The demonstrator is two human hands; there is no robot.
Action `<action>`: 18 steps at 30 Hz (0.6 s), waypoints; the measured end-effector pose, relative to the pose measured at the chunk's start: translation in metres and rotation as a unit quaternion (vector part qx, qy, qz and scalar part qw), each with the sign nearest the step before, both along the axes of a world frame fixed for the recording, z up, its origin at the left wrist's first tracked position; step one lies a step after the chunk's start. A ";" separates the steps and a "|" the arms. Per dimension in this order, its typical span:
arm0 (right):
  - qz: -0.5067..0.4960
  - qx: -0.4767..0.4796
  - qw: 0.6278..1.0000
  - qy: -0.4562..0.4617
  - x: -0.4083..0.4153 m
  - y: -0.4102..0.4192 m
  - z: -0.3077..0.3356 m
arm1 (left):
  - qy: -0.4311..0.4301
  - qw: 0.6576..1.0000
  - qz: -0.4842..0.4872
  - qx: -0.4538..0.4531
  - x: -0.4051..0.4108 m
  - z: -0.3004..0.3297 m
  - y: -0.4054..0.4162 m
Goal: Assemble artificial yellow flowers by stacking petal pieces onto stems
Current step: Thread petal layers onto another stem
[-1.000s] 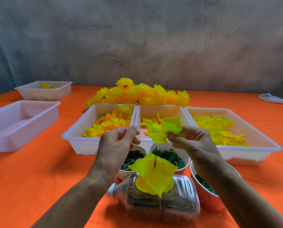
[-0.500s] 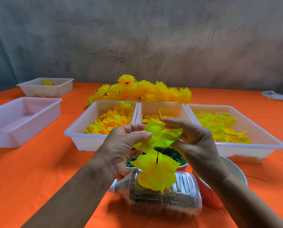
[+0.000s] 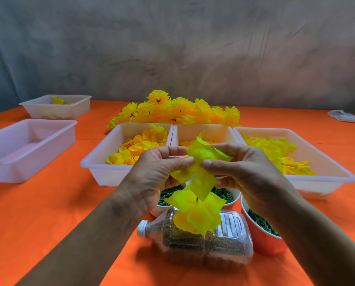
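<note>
A yellow petal piece (image 3: 205, 156) is pinched between my left hand (image 3: 158, 174) and my right hand (image 3: 248, 172), thumbs nearly meeting at its middle. Just below it a thin dark stem (image 3: 197, 198) stands up out of a clear bottle (image 3: 203, 242) lying on its side and filled with brown grains. A larger yellow petal layer (image 3: 195, 213) sits on that stem. The held piece hangs right above the stem tip, which it partly hides.
Three white trays (image 3: 102, 162) (image 3: 224, 131) (image 3: 325, 174) of yellow petals stand behind my hands, with a heap of finished flowers (image 3: 172, 110) beyond. Bowls of green parts (image 3: 261, 240) sit by the bottle. Two more white trays (image 3: 27, 149) (image 3: 56, 109) are at the left.
My hands came together: the right hand brought the petal piece to the left, both now pinch it, and it has come down close over the stem.
</note>
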State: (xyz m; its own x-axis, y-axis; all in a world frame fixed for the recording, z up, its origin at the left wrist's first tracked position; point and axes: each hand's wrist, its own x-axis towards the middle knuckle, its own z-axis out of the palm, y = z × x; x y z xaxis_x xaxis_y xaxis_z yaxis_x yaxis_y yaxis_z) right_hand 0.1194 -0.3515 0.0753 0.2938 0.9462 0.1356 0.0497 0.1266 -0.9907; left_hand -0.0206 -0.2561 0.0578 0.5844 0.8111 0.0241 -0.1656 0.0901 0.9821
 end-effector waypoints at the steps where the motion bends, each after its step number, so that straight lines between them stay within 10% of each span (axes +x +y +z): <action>1: -0.002 -0.002 1.000 0.002 0.001 0.002 -0.001 | 0.002 1.000 -0.001 0.000 0.000 0.001 -0.001; 18: 0.026 -0.103 0.994 0.024 0.002 0.002 -0.003 | 0.089 0.995 -0.055 -0.007 -0.006 0.000 -0.002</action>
State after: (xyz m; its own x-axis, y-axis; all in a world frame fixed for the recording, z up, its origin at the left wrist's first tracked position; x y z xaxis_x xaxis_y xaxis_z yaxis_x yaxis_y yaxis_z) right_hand 0.1219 -0.3491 0.0722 0.2448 0.9667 -0.0749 0.0000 -0.0773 -0.9970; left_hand -0.0262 -0.2585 0.0582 0.6636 0.7417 -0.0975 0.0214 0.1114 0.9935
